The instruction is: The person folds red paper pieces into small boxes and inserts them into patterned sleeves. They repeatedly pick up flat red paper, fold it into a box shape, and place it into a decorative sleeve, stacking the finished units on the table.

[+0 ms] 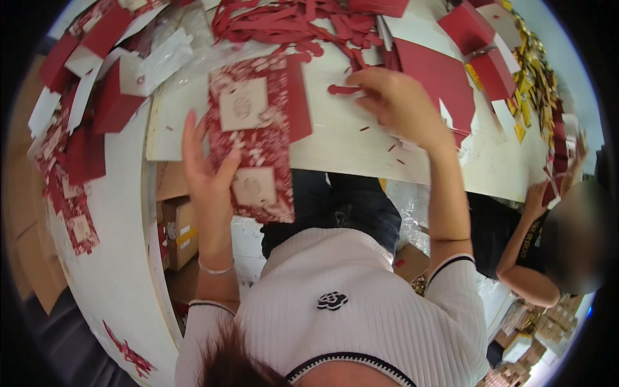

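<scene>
My left hand [209, 158] grips a printed red-and-white cardboard piece [261, 151] by its left side, thumb across the front and fingers behind. The piece carries two pale panels, and a plain dark red flap [299, 103] shows past its right edge. To the right, my right hand [403, 106] is closed over the table with a narrow red paper strip [342, 89] at its fingers. The strip's rounded end points left, apart from the cardboard; its other end is hidden by the hand.
Loose red strips [284, 26] heap up at the table's far side. Red card sheets [435, 77] lie right of my hand. Folded red-and-white boxes [116, 93] crowd the left. Golden pieces [532, 84] pile at far right, near another person's hands [538, 197]. Red scraps dot the white table [348, 145].
</scene>
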`<action>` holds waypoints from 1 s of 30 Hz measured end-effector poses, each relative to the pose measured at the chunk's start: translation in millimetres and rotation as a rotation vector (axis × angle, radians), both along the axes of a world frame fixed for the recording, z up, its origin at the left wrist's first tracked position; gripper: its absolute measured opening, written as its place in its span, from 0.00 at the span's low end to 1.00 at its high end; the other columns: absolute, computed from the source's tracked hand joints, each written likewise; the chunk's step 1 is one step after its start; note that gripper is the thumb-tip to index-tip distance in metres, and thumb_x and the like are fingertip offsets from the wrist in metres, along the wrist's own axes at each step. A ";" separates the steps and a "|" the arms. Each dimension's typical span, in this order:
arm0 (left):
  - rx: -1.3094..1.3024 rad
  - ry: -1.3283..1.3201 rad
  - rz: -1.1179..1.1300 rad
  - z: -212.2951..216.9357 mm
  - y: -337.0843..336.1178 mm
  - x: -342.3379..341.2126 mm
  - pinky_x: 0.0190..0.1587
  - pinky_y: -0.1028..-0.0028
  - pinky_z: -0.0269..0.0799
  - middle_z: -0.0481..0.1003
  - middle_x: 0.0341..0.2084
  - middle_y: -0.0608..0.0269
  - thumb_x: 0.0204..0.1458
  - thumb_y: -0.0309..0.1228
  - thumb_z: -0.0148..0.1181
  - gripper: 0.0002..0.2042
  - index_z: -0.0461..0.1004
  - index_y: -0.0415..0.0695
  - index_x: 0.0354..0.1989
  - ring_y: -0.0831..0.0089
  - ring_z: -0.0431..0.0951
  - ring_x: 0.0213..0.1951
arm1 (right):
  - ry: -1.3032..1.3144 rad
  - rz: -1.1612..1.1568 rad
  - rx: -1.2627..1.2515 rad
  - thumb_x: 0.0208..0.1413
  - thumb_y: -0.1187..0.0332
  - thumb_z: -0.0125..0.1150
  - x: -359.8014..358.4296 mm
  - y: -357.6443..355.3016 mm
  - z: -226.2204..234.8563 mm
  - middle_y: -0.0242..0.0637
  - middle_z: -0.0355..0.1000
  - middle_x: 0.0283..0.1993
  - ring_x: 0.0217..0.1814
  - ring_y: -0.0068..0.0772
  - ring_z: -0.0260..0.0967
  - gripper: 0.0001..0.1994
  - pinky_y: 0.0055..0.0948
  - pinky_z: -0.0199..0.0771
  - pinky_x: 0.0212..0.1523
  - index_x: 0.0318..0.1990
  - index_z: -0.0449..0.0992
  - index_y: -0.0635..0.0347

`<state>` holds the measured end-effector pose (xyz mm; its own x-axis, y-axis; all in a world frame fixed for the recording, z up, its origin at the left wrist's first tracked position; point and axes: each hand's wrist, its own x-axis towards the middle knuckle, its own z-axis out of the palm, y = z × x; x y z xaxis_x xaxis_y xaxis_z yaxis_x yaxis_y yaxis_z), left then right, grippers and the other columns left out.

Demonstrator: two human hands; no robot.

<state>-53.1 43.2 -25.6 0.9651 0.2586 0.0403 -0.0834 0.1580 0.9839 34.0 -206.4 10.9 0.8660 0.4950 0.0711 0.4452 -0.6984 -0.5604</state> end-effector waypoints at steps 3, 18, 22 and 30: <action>0.099 -0.033 -0.052 -6.9 -3.5 11.4 0.53 0.73 0.62 0.56 0.55 0.49 0.43 0.15 0.53 0.31 0.51 0.37 0.59 0.67 0.63 0.53 | -0.183 0.039 -0.367 0.44 0.71 0.56 20.3 -10.0 -14.5 0.41 0.70 0.31 0.33 0.44 0.68 0.10 0.34 0.67 0.36 0.37 0.73 0.60; 0.268 -0.095 0.062 -19.2 -34.4 33.3 0.48 0.74 0.65 0.61 0.51 0.52 0.39 0.19 0.57 0.28 0.59 0.37 0.53 0.70 0.67 0.48 | 0.037 -0.248 0.962 0.49 0.75 0.57 -21.8 7.0 -0.2 0.35 0.73 0.27 0.31 0.21 0.69 0.05 0.21 0.66 0.31 0.34 0.74 0.66; 0.391 -0.085 0.021 -18.6 -51.7 35.5 0.47 0.73 0.65 0.61 0.51 0.50 0.41 0.28 0.62 0.29 0.59 0.40 0.54 0.68 0.68 0.47 | 0.376 -0.024 1.383 0.51 0.75 0.54 -33.2 10.6 -6.6 0.34 0.71 0.33 0.26 0.18 0.62 0.04 0.17 0.62 0.30 0.33 0.74 0.65; 0.681 -0.308 -0.080 45.0 -56.7 15.2 0.40 0.71 0.67 0.69 0.43 0.57 0.39 0.34 0.65 0.25 0.67 0.42 0.48 0.64 0.71 0.40 | 0.724 0.003 1.772 0.55 0.70 0.50 -46.2 14.3 -6.4 0.41 0.72 0.30 0.20 0.24 0.66 0.08 0.19 0.65 0.20 0.39 0.71 0.64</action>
